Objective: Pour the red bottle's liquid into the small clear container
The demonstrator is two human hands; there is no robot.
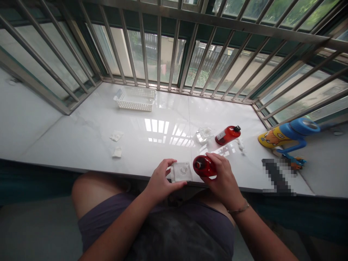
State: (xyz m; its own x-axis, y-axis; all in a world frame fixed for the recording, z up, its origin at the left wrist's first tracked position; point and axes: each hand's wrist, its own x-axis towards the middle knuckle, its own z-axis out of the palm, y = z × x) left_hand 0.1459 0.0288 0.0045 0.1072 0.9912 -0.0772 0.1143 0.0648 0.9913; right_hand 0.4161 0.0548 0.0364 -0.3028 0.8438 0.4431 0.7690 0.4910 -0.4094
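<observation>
Right now the person sits at a shiny white sill (89, 127) and holds two things close together at its near edge. The left hand (161, 181) grips a little clear square box (181, 171), with the thumb on the near side and the fingers curled over the far side. The right hand (223, 178) wraps snugly round a small red bottle (203, 166). The bottle lies tipped on its side, and its dark top points at the box and almost touches it. This looks like the step of bringing bottle and box together. A next move would need a steady hand and a slow tilt, since the box looks small and shallow. The bottle is round, smooth and see-through red. The box is hard, clear plastic. Farther back lie another red bottle (227, 135) with a black cap, a second clear box (204, 134), two soft white pads (116, 136) and a white basket (135, 98) full of little holes.
</observation>
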